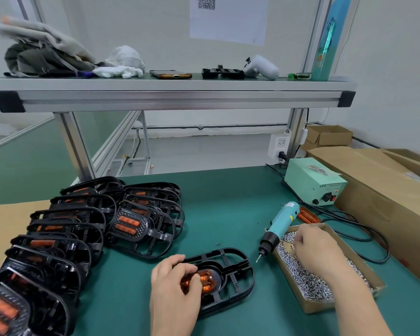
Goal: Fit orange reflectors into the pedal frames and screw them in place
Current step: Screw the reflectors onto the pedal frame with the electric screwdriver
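Head camera looks forward and down, close over the green bench (228, 202).

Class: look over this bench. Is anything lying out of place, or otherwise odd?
One thing: an orange reflector lies loose behind the electric screwdriver, apart from the frames. The screwdriver rests propped on the screw box, its tip overhanging the mat.

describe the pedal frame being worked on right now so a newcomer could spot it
On the green bench mat, look right of the stacked pedal frames. The pedal frame lies flat and alone under the left hand, beside the screw box.
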The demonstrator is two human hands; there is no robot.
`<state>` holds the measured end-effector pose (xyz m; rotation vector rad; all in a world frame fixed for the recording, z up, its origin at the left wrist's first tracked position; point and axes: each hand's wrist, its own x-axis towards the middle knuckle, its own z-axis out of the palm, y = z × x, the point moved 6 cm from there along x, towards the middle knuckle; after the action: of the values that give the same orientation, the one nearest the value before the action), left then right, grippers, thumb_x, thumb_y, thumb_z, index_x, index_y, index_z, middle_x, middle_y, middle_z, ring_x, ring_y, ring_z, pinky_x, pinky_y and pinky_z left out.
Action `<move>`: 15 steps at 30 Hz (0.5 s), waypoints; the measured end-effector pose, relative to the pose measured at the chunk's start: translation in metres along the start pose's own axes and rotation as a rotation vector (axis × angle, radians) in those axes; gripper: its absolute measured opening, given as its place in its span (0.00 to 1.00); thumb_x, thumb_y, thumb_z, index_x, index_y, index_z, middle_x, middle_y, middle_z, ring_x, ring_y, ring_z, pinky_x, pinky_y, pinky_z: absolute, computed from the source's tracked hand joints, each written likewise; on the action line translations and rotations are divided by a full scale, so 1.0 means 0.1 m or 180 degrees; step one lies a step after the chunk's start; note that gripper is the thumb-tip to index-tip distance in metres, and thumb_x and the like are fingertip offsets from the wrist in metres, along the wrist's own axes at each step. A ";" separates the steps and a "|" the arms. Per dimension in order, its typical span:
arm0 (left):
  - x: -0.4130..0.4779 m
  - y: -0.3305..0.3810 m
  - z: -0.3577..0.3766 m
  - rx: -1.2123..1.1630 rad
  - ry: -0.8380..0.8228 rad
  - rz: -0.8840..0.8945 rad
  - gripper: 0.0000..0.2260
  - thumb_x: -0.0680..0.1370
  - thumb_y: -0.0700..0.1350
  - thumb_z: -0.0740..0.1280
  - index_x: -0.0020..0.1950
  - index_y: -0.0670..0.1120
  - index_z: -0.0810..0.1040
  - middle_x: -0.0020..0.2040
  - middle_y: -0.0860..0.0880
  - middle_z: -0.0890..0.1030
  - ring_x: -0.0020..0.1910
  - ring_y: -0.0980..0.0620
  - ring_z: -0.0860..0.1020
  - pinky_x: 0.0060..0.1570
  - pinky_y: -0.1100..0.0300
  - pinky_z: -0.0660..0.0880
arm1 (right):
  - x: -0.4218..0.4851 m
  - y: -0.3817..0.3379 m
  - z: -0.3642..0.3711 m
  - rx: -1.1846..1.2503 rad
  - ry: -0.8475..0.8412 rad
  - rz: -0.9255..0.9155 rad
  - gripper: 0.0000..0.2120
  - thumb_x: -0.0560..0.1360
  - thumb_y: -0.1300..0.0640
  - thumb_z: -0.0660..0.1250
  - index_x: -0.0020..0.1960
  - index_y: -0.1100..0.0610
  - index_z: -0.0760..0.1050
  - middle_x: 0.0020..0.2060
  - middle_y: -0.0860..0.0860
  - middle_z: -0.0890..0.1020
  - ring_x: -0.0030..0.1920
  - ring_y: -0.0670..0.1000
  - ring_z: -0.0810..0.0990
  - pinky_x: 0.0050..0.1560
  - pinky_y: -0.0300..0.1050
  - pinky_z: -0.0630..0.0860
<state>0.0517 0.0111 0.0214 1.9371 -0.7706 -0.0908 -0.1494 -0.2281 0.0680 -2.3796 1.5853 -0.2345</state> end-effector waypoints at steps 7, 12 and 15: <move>-0.02 0.07 -0.04 -0.0081 0.0255 0.0305 0.13 0.68 0.35 0.78 0.40 0.54 0.83 0.52 0.61 0.79 0.62 0.55 0.70 0.62 0.58 0.64 | -0.06 -0.21 -0.15 0.1111 0.0637 -0.0239 0.07 0.80 0.60 0.61 0.44 0.51 0.69 0.40 0.49 0.79 0.40 0.47 0.75 0.34 0.42 0.66; -0.03 0.10 -0.06 -0.0076 0.0330 0.0410 0.14 0.67 0.34 0.79 0.40 0.53 0.84 0.50 0.60 0.80 0.60 0.53 0.72 0.60 0.57 0.66 | -0.15 -0.46 -0.11 0.1438 0.0715 -0.0520 0.08 0.79 0.61 0.64 0.48 0.50 0.77 0.41 0.46 0.82 0.41 0.43 0.78 0.42 0.44 0.70; -0.03 0.11 -0.06 -0.0070 0.0304 0.0408 0.14 0.67 0.35 0.79 0.40 0.54 0.83 0.50 0.60 0.80 0.60 0.55 0.72 0.60 0.58 0.65 | -0.11 -0.40 -0.10 0.0921 0.0722 -0.0289 0.08 0.77 0.60 0.63 0.41 0.51 0.76 0.38 0.48 0.81 0.40 0.51 0.77 0.40 0.46 0.69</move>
<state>0.0464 0.0144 0.0324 1.8526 -0.8243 0.0706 -0.1215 -0.2045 0.0903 -2.2617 1.4201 -0.7239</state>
